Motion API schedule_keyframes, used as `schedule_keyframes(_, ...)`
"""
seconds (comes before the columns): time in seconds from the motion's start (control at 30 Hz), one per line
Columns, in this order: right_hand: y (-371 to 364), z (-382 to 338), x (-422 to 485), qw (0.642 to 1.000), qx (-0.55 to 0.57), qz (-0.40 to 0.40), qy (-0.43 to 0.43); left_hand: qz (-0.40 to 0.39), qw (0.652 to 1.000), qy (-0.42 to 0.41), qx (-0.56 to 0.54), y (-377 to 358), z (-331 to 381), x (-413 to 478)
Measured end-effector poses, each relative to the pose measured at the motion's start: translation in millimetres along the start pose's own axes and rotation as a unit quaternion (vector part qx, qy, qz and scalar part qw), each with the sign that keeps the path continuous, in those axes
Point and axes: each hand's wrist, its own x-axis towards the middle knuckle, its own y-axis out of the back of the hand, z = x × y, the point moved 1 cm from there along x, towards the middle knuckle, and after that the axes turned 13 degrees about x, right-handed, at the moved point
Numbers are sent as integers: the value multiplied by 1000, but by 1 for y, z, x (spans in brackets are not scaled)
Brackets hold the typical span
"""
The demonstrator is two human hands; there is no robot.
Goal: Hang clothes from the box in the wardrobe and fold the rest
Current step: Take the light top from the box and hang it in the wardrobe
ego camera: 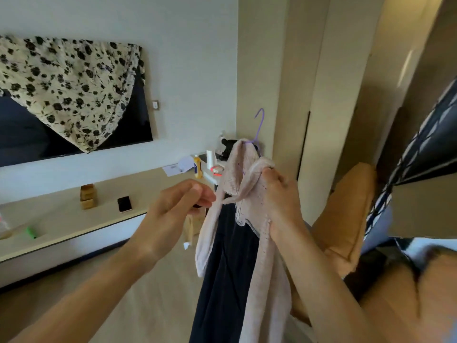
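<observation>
A pale pink garment with a dark navy lining or second piece hangs on a purple hanger, held up in front of me. My right hand grips the garment's right shoulder and front edge, fingers curled round the cloth. My left hand hovers just left of the collar, fingers loosely extended, touching nothing that I can see. A cardboard box shows at the right edge, with a checked dark-and-white cloth above it.
A wall TV is draped with a floral cloth. A long shelf carries small boxes, a phone and bottles. Tall beige wardrobe panels stand at right. An orange cushion lies beside the box.
</observation>
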Motion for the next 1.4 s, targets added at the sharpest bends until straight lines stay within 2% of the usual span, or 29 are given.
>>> schedule_keyframes(0.27,-42,54,100,998,19,44,48,-36,998,-45,-38,2,-66,140)
schedule_keyframes(0.43,-49,93,182,993,22,84,75,-80,992,-85,-53,-32,-113,253)
schedule_keyframes(0.7,-51,129,323,981,-45,150,114,-147,977,-134,-78,-86,-146,416)
schedule_keyframes(0.83,-33,148,397,965,-98,191,151,-181,966,-160,-94,-123,-166,496)
schedule_keyframes(1.07,2,195,539,939,-128,262,184,-255,936,-195,-143,-213,-212,649)
schedule_keyframes(1.4,67,190,734,882,-191,372,216,-352,878,-243,-214,-345,-220,855)
